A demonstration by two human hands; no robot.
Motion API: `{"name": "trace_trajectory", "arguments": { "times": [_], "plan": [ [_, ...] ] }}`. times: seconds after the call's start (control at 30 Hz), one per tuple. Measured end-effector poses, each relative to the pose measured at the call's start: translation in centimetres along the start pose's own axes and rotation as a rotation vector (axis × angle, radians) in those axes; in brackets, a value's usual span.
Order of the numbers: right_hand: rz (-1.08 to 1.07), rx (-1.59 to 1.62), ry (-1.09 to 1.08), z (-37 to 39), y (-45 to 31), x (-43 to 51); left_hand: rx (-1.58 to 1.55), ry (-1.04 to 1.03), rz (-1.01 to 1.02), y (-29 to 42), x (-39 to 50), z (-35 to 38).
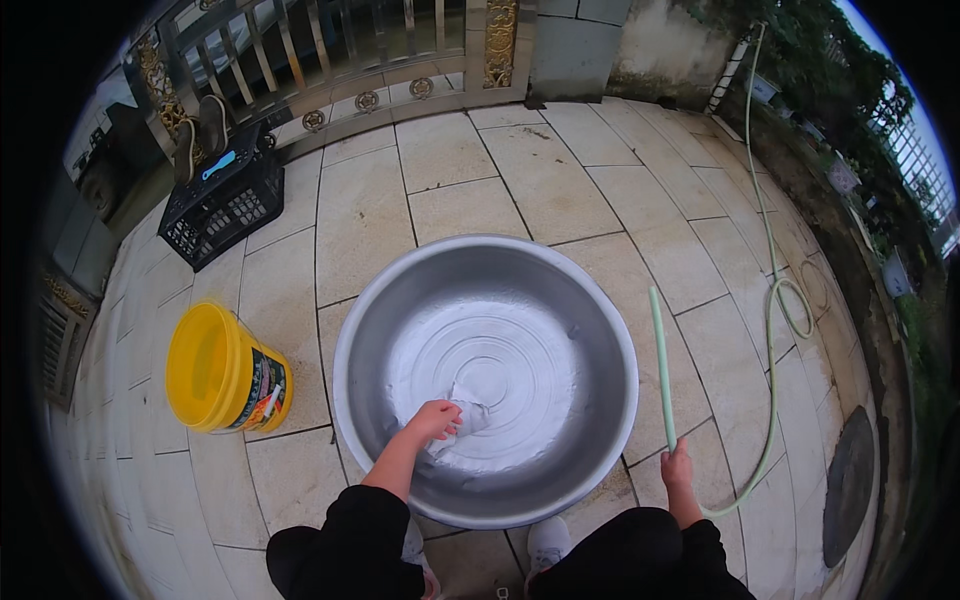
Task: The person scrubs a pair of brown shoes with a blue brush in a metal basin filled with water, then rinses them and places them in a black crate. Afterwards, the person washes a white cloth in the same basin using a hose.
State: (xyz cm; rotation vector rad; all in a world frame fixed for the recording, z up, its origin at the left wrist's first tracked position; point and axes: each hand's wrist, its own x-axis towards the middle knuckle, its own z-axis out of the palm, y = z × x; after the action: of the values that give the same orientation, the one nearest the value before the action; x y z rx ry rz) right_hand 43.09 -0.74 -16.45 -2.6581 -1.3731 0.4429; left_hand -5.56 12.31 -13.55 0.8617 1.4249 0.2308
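In front of my feet stands a large round metal basin (487,274), its bottom marked with concentric rings. My left hand (437,421) reaches over the basin's near left part, fingers curled on what looks like a pale crumpled cloth (471,418). The cloth blends into the shiny bottom, so its full outline is hard to make out. To the right of the basin, my right hand (677,466) grips a light green hose (660,360) a little below its end. That end points away from me, and I can see no water coming from it.
A yellow bucket (199,367) stands left of the basin. Beyond it, a black plastic crate (225,210) carries shoes (214,126) and a blue brush-like item (219,165). A metal gate (360,75) closes the far side. The hose trails across the tiles at right, near a dark round cover (849,487).
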Motion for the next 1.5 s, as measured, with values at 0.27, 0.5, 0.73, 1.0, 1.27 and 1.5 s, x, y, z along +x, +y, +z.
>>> {"name": "trace_trajectory", "arguments": {
  "times": [0.27,0.5,0.73,1.0,1.27,1.5],
  "plan": [
    [-0.195,-0.060,0.074,-12.6,-2.8,-3.1,-0.269,-0.033,0.182,2.8,0.0,2.5],
    [-0.599,-0.261,-0.157,-14.8,-2.6,-7.5,-0.815,0.034,0.279,6.3,1.7,4.1],
    [-0.806,-0.350,-0.302,-17.7,-5.4,-8.7,-0.891,0.083,0.218,5.1,3.7,3.4],
    [-0.965,-0.460,-0.397,-20.6,-8.6,-8.6,-0.526,-0.018,0.279,2.1,4.8,2.7],
    [-0.919,-0.516,-0.400,-19.9,-8.5,-8.1,0.801,0.259,0.217,-5.8,2.1,2.3],
    [-0.878,-0.586,-0.565,-19.4,-9.8,-8.7,1.321,0.107,0.131,-6.4,1.4,3.8]
  ]
}}
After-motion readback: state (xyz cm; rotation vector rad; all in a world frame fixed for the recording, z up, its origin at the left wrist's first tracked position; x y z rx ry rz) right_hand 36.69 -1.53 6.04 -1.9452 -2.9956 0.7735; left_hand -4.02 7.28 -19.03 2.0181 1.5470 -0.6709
